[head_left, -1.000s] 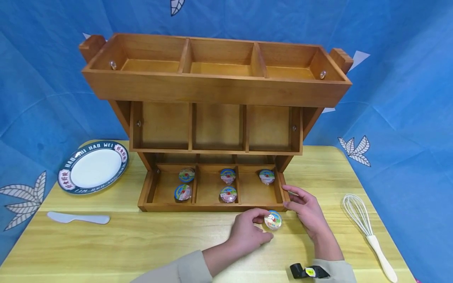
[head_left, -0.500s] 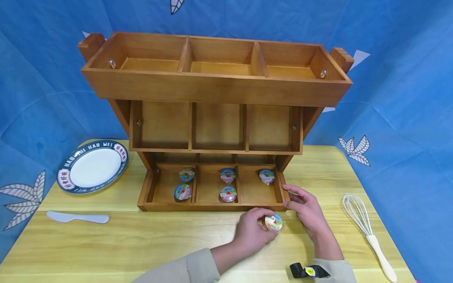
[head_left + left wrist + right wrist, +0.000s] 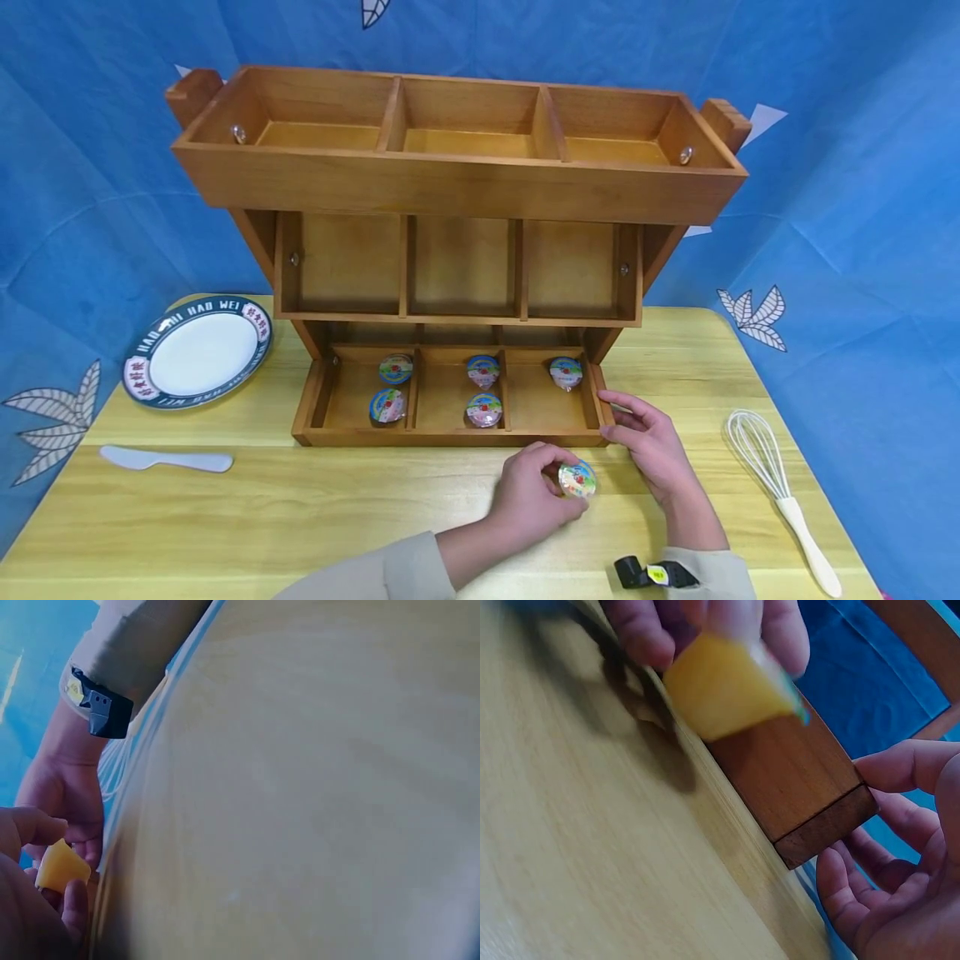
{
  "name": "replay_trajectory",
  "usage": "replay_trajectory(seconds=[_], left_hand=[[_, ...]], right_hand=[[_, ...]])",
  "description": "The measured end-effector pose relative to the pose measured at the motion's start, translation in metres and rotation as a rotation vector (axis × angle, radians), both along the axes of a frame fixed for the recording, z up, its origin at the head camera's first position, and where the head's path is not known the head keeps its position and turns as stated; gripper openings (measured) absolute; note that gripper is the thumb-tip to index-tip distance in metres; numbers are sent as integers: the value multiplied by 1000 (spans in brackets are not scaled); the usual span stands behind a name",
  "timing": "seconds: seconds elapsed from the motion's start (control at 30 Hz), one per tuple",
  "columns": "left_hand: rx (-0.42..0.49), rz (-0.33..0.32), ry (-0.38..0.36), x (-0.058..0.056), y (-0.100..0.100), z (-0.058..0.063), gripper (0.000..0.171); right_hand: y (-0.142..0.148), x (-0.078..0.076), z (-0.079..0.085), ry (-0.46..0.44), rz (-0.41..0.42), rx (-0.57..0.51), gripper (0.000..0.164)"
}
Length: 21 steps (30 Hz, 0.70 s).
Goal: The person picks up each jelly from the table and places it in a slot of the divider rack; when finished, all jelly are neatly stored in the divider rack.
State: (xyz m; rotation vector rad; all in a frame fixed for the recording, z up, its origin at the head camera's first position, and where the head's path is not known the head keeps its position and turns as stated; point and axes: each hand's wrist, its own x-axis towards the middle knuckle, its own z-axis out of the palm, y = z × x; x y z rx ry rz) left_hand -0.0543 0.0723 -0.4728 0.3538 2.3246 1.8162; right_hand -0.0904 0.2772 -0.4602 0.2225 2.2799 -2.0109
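Observation:
My left hand (image 3: 534,492) pinches a small jelly cup (image 3: 577,480) between thumb and fingers, just in front of the wooden rack's (image 3: 450,438) bottom tray. Yellow jelly shows through the cup (image 3: 731,690) in the right wrist view, and its printed lid faces up in the head view. At the tray's front right corner, my right hand (image 3: 651,442) touches the wood with thumb and fingertips. Two jelly cups (image 3: 387,407) lie in the bottom tray's left compartment and two more (image 3: 483,410) in the middle one. A single jelly cup (image 3: 566,373) lies at the back of the right compartment.
Above the bottom tray, the rack has a middle tray (image 3: 465,320) and a top tray (image 3: 465,187) that overhangs. A plate (image 3: 202,354) and a white knife (image 3: 167,459) lie at left. A whisk (image 3: 783,500) lies near the table's right edge.
My left hand has moved slightly right and its thumb has closed in on the jelly cup, which has shifted slightly toward the table's front. The right hand stays at the tray corner.

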Motion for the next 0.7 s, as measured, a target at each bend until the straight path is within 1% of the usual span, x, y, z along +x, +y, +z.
replay_trajectory(seconds=[0.17,0.3,0.47,0.6,0.7], left_hand=[[70,-11,3,0,-9,11,42],[121,-14,25,-6,-14,21,43],[161,2,29,-18,-16,33,45],[204,13,60,-31,-14,41,44],[209,40,75,-43,-9,44,45]], right_hand=[[-2,0,1,4,-2,-1,50],[-2,0,2,13,-10,-4,51],[-3,0,2,15,-9,-6,51],[-2,0,1,2,-7,-2,51],[-2,0,0,-4,-8,-2,51]])
